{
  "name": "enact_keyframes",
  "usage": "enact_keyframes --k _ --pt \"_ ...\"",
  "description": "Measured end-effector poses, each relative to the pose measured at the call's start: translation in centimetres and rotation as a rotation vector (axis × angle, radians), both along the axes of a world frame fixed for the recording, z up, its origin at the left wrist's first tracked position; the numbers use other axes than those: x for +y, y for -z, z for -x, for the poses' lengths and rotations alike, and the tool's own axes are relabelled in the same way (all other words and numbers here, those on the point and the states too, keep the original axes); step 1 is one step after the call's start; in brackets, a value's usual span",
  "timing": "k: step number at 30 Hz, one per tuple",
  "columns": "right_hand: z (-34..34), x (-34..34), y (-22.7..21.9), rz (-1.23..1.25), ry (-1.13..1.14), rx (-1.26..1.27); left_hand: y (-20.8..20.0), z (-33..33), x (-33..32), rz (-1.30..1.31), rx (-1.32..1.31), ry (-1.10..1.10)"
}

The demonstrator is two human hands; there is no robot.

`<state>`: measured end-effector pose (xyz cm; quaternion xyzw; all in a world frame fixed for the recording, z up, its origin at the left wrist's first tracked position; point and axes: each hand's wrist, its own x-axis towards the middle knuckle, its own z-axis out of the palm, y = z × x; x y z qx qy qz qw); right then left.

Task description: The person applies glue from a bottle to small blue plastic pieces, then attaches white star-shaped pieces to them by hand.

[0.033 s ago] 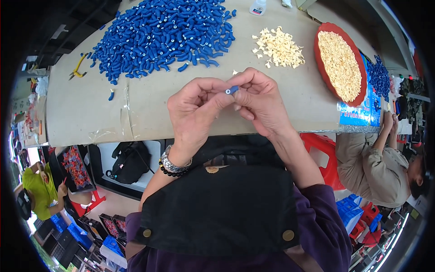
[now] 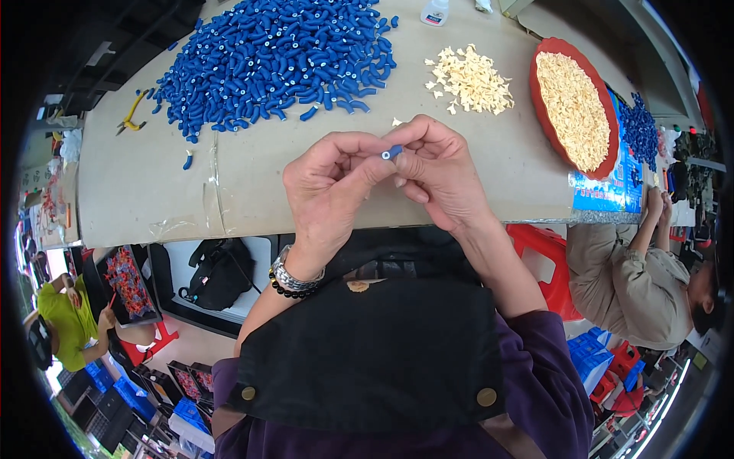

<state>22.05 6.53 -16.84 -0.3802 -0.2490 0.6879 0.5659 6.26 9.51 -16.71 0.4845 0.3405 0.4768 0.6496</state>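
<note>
My left hand point(image 2: 325, 187) and my right hand point(image 2: 440, 172) meet above the near part of the table, fingers closed in a pinch. Between their fingertips is a short blue tube-shaped piece point(image 2: 394, 152), its pale end with a small dark hole turned to the left. The right thumb and forefinger grip its blue body; the left thumb tip presses by the pale end, and the left fingers behind are partly hidden. Beyond my hands lies a big heap of similar blue pieces point(image 2: 275, 65). A smaller pile of cream-coloured flared bits point(image 2: 472, 80) lies to its right.
A red scalloped tray point(image 2: 544, 107) of cream bits stands at the right. Yellow-handled pliers point(image 2: 134, 115) and a stray blue piece point(image 2: 188, 160) lie left; a white bottle point(image 2: 435, 12) stands at the back. A co-worker point(image 2: 634, 275) sits at the right beside another blue pile point(image 2: 639, 130).
</note>
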Motion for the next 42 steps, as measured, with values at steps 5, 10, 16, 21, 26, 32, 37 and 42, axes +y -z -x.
enact_keyframes --k 5,10,16,21,26,32,37,42 --pt "0.3 -0.1 0.1 0.01 0.031 0.043 0.1 -0.3 -0.1 0.008 -0.02 -0.017" --pt "0.4 0.0 0.2 -0.032 0.062 -0.032 0.6 -0.6 0.1 -0.006 -0.004 0.003" --pt "-3.5 3.2 -1.3 -0.18 0.499 -0.583 1.0 0.5 0.4 0.165 -0.269 0.037" --pt "-9.5 10.6 -0.5 -0.207 0.585 -1.209 1.4 0.8 0.5 0.28 -0.327 0.137" --pt "-10.7 16.2 1.6 -0.2 0.458 -1.316 1.9 0.9 0.2 0.421 -0.338 0.117" --pt "-10.7 17.7 2.8 -0.11 0.323 -1.349 2.2 1.4 -0.4 0.485 -0.323 0.098" --pt "-9.2 12.2 0.7 -0.383 0.376 -0.905 2.3 0.8 -0.3 0.523 -0.284 0.025" --pt "-4.5 2.6 -2.4 -0.349 0.155 -0.748 2.3 1.2 -0.9 0.502 -0.292 0.017"
